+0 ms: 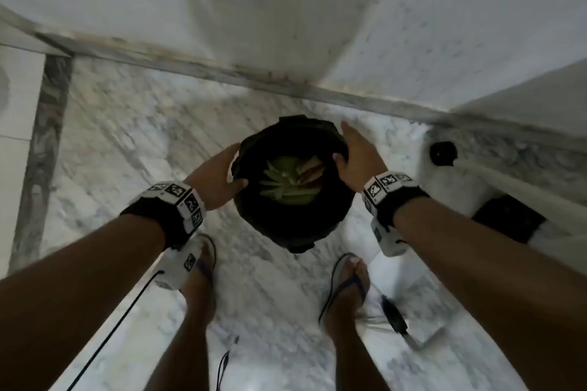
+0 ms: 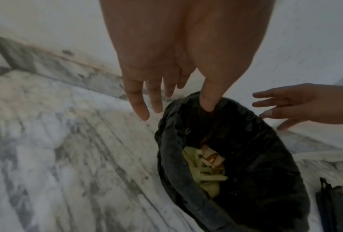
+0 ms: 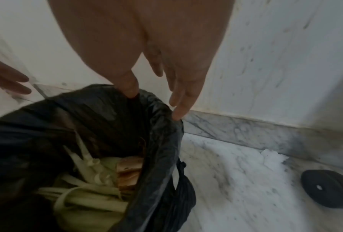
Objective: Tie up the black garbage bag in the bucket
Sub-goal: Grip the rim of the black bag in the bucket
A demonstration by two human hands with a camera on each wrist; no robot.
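The marble floor (image 1: 127, 143) carries the bucket, lined with the black garbage bag (image 1: 287, 225), close to the wall (image 1: 286, 9) and just ahead of the person's feet. Green and brown scraps (image 1: 290, 181) lie inside. The left hand (image 1: 219, 173) and right hand (image 1: 357, 155) flank the bag's rim, fingers straight and released, thumbs hooked just inside.

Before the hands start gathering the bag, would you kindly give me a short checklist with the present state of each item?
1. Left hand at the rim, thumb just inside: ok.
2. Right hand at the opposite rim, thumb inside: ok.
3. Either hand already gripping plastic: not ok, fingers are straight.
4. Black garbage bag still open and folded over the bucket: ok.
5. Scraps sit well below the rim, leaving slack to tie: ok.
6. Bag free of tears: cannot tell.
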